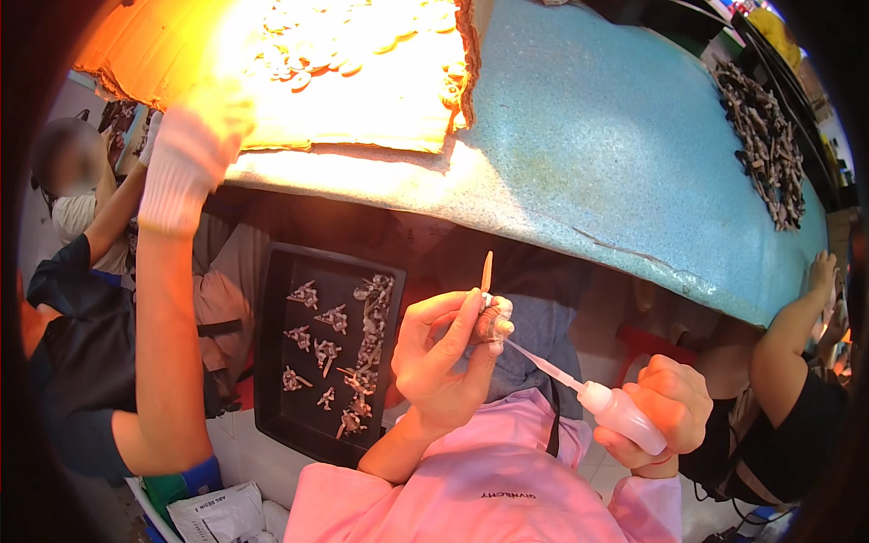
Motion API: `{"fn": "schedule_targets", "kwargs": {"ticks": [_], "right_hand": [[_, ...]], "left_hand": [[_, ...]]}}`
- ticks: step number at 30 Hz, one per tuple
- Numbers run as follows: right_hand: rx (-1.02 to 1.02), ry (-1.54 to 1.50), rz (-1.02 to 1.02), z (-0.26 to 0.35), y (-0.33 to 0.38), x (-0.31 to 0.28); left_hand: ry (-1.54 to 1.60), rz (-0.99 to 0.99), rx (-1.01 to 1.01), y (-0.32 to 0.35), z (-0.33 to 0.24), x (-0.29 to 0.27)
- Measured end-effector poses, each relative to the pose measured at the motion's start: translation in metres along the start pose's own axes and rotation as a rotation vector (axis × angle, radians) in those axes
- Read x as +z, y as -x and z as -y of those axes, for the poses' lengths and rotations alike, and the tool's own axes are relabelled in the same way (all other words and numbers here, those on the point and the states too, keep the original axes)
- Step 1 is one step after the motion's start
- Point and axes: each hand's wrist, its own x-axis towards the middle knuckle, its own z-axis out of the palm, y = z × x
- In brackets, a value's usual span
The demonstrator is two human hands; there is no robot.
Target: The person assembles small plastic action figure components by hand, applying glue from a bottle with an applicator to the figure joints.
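Observation:
My left hand [439, 362] pinches a small brown and grey figurine [486, 328] between thumb and fingers, above my lap. A tan pointed piece [487, 270] sticks up from its top; whether the two are joined I cannot tell. My right hand [670, 407] is wrapped round a translucent white squeeze bottle [625, 418], tilted up to the left. Its long thin nozzle [543, 364] reaches the figurine's lower right side, at my left fingertips. Left of my left hand lies a black tray [267, 398] with several small grey-brown figurines [328, 353] in it.
A blue table [579, 118] spans the far side, with brightly lit cardboard [380, 127] bearing small parts and a dark heap of parts [765, 145]. A co-worker's gloved hand [195, 154] is at the left; another person's hand [822, 274] touches the right edge. Bags [217, 516] lie lower left.

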Motion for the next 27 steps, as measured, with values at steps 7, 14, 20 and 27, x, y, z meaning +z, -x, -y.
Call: {"fn": "schedule_targets", "kwargs": {"ticks": [7,14,20,27], "right_hand": [[0.003,-0.012,0.0,-0.0023,0.0013,0.0002],[0.024,-0.053,0.0,-0.0047,0.0033,0.0003],[0.025,-0.076,-0.034,-0.0051,0.0037,0.0025],[0.033,-0.084,-0.058,-0.0072,0.0056,0.006]], "left_hand": [[0.025,0.006,-0.019,0.0001,-0.0006,0.0009],[0.103,0.031,-0.145,0.0059,-0.0012,-0.0017],[0.112,0.039,-0.153,0.005,-0.0016,-0.0016],[0.135,0.043,-0.149,0.0041,-0.0012,-0.0006]]}}
